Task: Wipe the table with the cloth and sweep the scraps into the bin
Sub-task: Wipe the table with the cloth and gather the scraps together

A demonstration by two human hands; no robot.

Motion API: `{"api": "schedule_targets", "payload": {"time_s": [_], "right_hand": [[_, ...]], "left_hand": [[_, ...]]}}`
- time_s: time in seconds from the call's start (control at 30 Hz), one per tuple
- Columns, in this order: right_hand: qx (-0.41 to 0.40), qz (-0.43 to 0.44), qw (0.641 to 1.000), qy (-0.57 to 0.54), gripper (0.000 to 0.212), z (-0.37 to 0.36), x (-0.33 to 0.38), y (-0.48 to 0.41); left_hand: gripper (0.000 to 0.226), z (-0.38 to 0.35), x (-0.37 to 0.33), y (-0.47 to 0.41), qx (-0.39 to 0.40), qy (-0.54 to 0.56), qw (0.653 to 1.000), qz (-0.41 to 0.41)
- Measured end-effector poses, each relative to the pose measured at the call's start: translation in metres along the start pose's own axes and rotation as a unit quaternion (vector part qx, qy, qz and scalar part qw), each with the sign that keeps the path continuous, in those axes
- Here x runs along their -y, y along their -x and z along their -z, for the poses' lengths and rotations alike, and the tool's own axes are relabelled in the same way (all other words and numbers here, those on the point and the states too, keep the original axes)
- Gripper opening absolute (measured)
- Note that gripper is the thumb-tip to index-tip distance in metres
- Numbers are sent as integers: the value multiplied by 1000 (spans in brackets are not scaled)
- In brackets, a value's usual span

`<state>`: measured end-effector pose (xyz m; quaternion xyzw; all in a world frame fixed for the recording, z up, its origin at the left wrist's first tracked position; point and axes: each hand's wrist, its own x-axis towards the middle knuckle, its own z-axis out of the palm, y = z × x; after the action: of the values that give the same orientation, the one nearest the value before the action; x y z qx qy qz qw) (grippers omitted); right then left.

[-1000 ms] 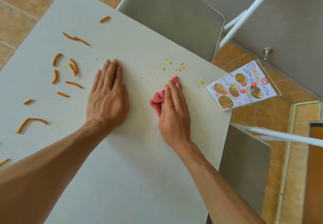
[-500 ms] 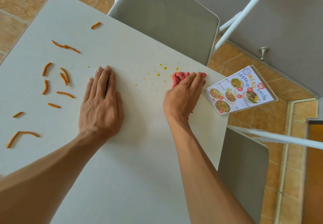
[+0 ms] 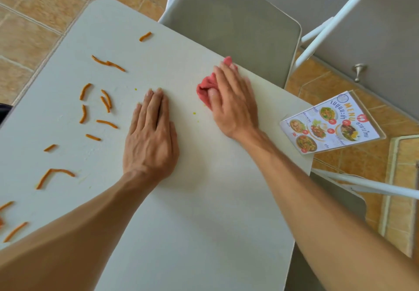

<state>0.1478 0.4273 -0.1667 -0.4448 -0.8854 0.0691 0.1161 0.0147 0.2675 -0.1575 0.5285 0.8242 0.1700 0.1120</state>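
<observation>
My right hand (image 3: 231, 102) presses a crumpled pink cloth (image 3: 205, 85) flat on the white table (image 3: 199, 222), close to the far edge. Most of the cloth is hidden under the palm; a tip shows past the fingertips. My left hand (image 3: 150, 136) lies flat on the table, palm down, fingers together, holding nothing. Several orange strip-shaped scraps (image 3: 105, 102) are scattered over the left half of the table. A few tiny yellow crumbs (image 3: 194, 113) lie between the hands. No bin is in view.
A grey folding chair seat (image 3: 233, 27) with white legs stands just beyond the table's far edge. A laminated menu card (image 3: 331, 122) stands at the right edge. Another grey chair (image 3: 340, 202) is at the right. A tiled floor surrounds the table.
My right hand has swept the cloth from the right edge near the menu back toward the far middle. Most yellow crumbs there are gone. My left hand has stayed flat.
</observation>
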Motion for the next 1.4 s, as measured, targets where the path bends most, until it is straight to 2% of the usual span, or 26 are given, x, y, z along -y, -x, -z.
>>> {"api": "schedule_targets", "payload": {"time_s": [0.03,0.07,0.17,0.2,0.23,0.3,0.33,0.37,0.4,0.5,0.53,0.57,0.6,0.67,0.73,0.77,0.83,0.9,0.93,1.0,1.07,1.13,1.2,1.3,1.33,1.4], "right_hand": [[2,-23,1000,14,56,2,-11,-3],[-23,-94,995,20,57,3,-20,-6],[-95,-335,937,26,60,-4,2,-14],[-100,-339,935,23,61,-8,21,-16],[-90,-288,953,12,60,-12,38,-17],[-27,-86,996,-7,58,-19,55,-14],[4,-10,1000,7,59,-17,53,-16],[30,13,999,25,60,-14,45,-23],[42,-24,998,44,60,-12,35,-31],[4,-269,963,35,59,-8,25,-43],[-10,-304,952,29,59,-10,37,-41],[-24,-284,958,20,59,-13,52,-35],[-27,-216,976,3,60,-17,66,-24],[8,-10,1000,-17,60,-21,77,1],[43,79,996,1,60,-14,55,6],[41,50,998,10,58,-12,41,3],[-1,-124,992,10,56,-7,18,-5],[-43,-290,956,2,56,-8,24,-9],[-66,-316,946,1,56,-11,40,-7],[-78,-230,970,-5,55,-16,67,7],[-12,-56,998,-17,56,-18,71,23],[25,15,999,-12,57,-12,50,20],[-3,-83,997,2,55,-9,30,8],[-47,-314,948,7,56,-10,45,-12],[-30,-335,942,5,58,-11,58,-16],[30,-222,975,3,60,-14,75,-14]], "left_hand": [[56,0,0,0,0,-2,1000,1],[56,0,0,0,-1,-3,1000,2],[56,-1,0,0,-4,0,1000,0],[56,-1,0,0,-6,1,1000,-1],[55,-1,1,0,-7,0,1000,-1],[55,-1,1,0,-6,0,1000,0],[55,-1,1,0,-7,0,1000,1],[55,-1,1,-1,-9,0,1000,2],[55,0,0,-1,-10,1,1000,1],[55,0,0,1,-5,0,1000,2],[55,0,0,1,-4,0,1000,2],[55,0,0,2,-3,1,1000,2],[55,1,0,2,-3,2,1000,2],[56,0,0,1,-8,4,1000,0],[56,0,-1,0,-11,7,1000,2],[55,0,-1,-1,-10,8,1000,4],[55,-1,-1,-1,-7,8,1000,8],[55,-2,-2,0,-9,6,1000,8],[55,-2,-1,1,-9,7,1000,7],[55,-2,1,2,-8,11,1000,5],[56,-2,2,2,-8,15,1000,1],[56,-2,2,0,-12,18,1000,1],[56,-3,1,-2,-14,21,1000,1],[56,-4,1,-1,-12,26,1000,2],[56,-4,2,0,-10,28,1000,1],[57,-4,3,2,-9,34,999,-3]]}}
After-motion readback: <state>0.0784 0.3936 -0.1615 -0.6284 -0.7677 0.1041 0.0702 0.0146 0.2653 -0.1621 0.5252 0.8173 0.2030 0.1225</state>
